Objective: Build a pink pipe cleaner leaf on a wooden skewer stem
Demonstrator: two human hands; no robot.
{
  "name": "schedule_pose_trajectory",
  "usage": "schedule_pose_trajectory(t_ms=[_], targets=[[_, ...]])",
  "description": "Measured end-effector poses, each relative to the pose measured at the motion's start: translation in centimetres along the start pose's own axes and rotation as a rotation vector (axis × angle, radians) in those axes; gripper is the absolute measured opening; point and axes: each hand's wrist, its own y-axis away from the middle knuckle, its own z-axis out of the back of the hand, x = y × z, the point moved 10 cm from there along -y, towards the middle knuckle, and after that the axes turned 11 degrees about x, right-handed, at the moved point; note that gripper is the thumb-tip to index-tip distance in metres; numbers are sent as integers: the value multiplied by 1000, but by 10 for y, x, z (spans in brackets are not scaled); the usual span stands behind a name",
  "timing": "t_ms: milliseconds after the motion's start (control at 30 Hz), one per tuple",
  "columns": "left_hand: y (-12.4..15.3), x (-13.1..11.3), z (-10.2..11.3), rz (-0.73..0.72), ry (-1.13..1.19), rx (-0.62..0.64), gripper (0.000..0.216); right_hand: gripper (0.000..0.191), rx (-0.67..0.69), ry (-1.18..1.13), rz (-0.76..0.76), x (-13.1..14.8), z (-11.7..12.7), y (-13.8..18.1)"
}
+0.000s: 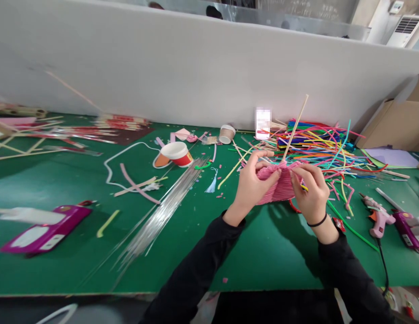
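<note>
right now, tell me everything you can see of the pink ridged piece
The pink ridged piece looks soft and fuzzy, with closely packed strands side by side and an uneven top edge. It is held over the green table, the left hand and right hand pinching it near the top. A pale stick slants up from that edge; whether it is fixed cannot be seen.

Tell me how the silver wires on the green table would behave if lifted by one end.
The silver wires would probably slide apart, since no band shows around them and their near ends fan out. They look springy rather than limp, lying fairly straight, though being so thin, they may sag. Their shine hints at a slippery surface.
</note>
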Motion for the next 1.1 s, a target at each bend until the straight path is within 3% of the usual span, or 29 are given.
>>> schedule_pose_trajectory(t_ms=[267, 533, 733, 867, 1000, 1100], targets=[[-3, 6, 11, 66, 34, -62, 33, 27, 107, -49, 117, 12, -20, 9], [0, 5, 10, 49, 12, -62, 37, 19, 59, -166, -57, 0, -11, 1], [2, 6, 8, 64, -36, -67, 29, 14, -6, -195, -97, -2, -3, 2], [3, 5, 11, 50, -58, -95, 27, 12, 40, -113, -62, 9, -3, -4], [4, 5, 10, 48, -61, -107, 30, 24, 98, 61, 33, 28, -9, -19], [4, 3, 7, 41, -80, -100, 31, 15, 127, 68, 71, 32, -18, -28]])
